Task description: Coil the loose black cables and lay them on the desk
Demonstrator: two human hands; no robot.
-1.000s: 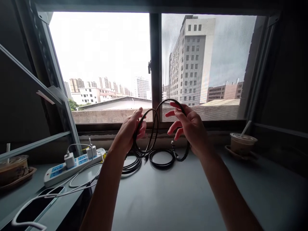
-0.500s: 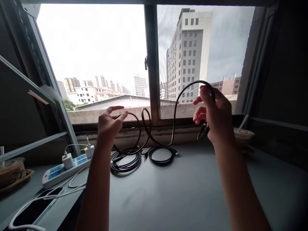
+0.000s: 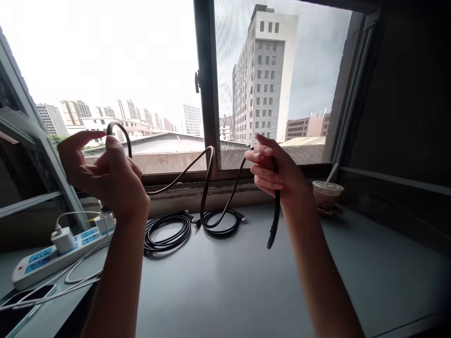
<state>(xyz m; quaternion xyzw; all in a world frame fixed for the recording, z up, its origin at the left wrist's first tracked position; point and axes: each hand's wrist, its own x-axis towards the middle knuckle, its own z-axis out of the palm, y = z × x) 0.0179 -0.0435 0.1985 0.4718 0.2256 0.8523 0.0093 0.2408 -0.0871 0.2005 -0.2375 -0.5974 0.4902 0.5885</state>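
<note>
A long black cable [image 3: 208,180] hangs in loose bends between my two hands above the desk. My left hand [image 3: 109,173] is raised at the left, its thumb and fingers closed on one stretch of the cable, which arches over the thumb. Toward the right, my right hand [image 3: 273,171] has its fingers curled round another stretch, and a cable end [image 3: 272,237] dangles below the palm. Two coiled black cables lie on the desk beyond: a larger coil [image 3: 151,237] at the left and a smaller coil [image 3: 220,232] beside it.
At the left, a white power strip [image 3: 21,277] carries plugged-in chargers, with white cords running past a phone [image 3: 21,312]. A lidded drink cup with a straw [image 3: 326,195] stands at the back right. The window [image 3: 207,94] rises behind the grey desk [image 3: 218,291].
My left hand has moved left and up with the cable. My right hand has come left and lower, its fingers now curled round the cable. The camera view has shifted right.
</note>
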